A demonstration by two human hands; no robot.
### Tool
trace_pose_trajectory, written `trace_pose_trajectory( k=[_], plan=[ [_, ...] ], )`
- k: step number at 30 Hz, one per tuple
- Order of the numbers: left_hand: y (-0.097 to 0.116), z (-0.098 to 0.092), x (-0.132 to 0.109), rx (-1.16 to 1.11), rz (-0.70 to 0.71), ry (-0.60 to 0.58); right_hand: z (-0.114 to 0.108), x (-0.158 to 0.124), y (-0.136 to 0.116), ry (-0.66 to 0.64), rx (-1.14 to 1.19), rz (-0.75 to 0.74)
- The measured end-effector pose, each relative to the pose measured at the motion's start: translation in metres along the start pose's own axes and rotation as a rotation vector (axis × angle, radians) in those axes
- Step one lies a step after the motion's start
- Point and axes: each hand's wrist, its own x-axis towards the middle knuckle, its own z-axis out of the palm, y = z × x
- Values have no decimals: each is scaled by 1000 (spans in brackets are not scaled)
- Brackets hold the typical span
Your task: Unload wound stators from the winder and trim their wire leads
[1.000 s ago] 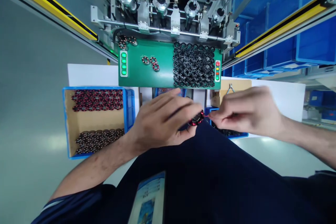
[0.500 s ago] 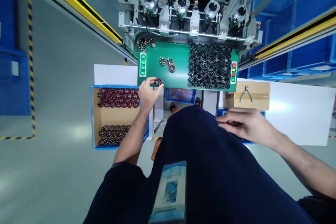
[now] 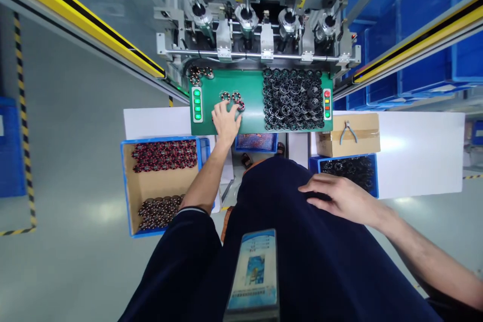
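stator with red windings [image 3: 240, 105] is on the green worktop [image 3: 252, 119], just to the right of the left hand's [image 3: 225, 119] fingertips, by the thumb side. so left's way nearer, and the thing's round, no long axis really. fingers are spread, but can't tell if they're pinching it. two more wound stators [image 3: 236, 96] lie just past it. right hand [image 3: 337, 196] hangs by the lap, loosely curled, nothing visible in it.

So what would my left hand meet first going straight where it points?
Your left hand would likely meet the wound rings just beyond its fingers on the green tabletop; its height is unclear.
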Motion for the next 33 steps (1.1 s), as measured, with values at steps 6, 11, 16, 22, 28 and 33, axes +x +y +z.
trace_pose_trajectory(
  k=[6, 11, 16, 22, 28, 33],
  plan=[
    [11, 10, 17, 18, 36, -23, -2, -12, 7, 77, 30, -3],
    [67, -27, -41, -205, 374, -46, -22, -13, 15, 452, 267, 95],
    [168, -104, -84, -540, 799, -304, -57, 22, -1, 545, 660, 26],
    [216, -148, -100, -597, 847, -313, -86, 37, -26, 268, 852, -116],
    [213, -144, -135, -593, 794, 87, -90, 28, -29, 472, 881, -62],
    [225, -146, -152, -491, 772, 174, -88, 32, -31, 510, 910, -90]
  ],
)
